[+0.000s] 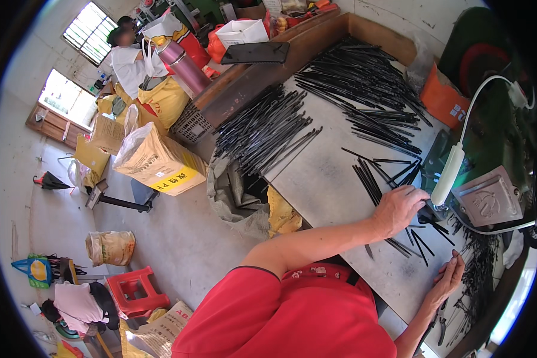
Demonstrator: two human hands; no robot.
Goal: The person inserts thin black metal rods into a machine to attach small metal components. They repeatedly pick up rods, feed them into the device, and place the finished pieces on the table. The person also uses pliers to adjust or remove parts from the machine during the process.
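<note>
My left hand (pixel 398 210) reaches over the pale worktable with its fingers bent and pressed together. Its fingertips are at a dark machine part beside a white lamp (pixel 448 173); what they hold is hidden. Below, near the table's right edge, my right hand (pixel 448 279) has loosely curled fingers, with a gap between thumb and fingers. I make out nothing in it. Between and around my hands lie loose short black rods (pixel 420 243). Longer black rods (pixel 373 185) lie just left of my left hand. A pair of pliers (pixel 441 328) rests beside my right wrist.
Black rods pile up at the table's back (pixel 364 77) and far left edge (pixel 259 128). Thin black scraps (pixel 478 262) hang on the right, below a metal plate (pixel 490 197). An orange box (pixel 443 98) stands behind. Sacks (pixel 161 161), a red stool (pixel 136 292) and another person (pixel 128 59) are leftward.
</note>
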